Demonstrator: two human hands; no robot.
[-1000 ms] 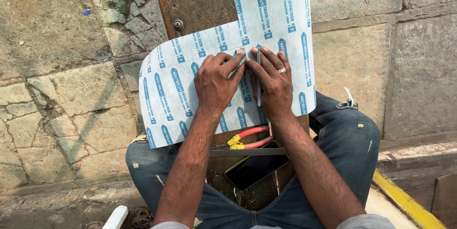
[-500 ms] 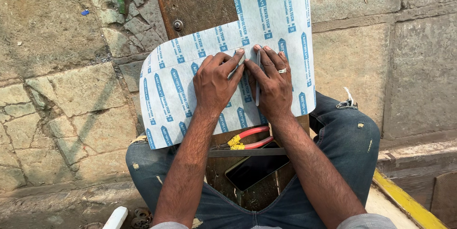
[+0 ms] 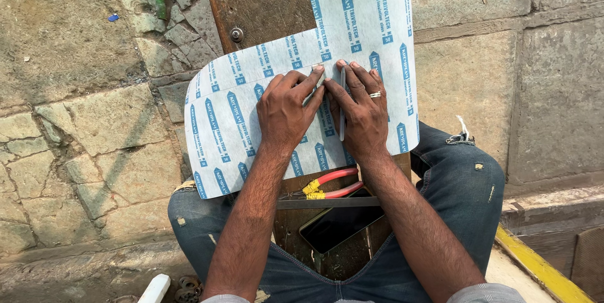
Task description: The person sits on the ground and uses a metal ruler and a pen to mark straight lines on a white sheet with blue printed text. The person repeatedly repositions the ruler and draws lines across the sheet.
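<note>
Pressing the white blue-printed sheet [image 3: 251, 120] flat on the wooden board [image 3: 264, 1], left hand [image 3: 286, 111] lay spread while right hand [image 3: 362, 111] gripped a thin blade [image 3: 342, 105]; a slip could've nicked the left fingertips beside it.

Left hand [image 3: 286, 111]: palm down, fingers spread flat, index fingertip stretched toward the right hand.
Right hand [image 3: 362, 111]: palm down, fingers extended, ring on one finger, touching the left.
Forearms: bare, angled inward from the knees.
</note>
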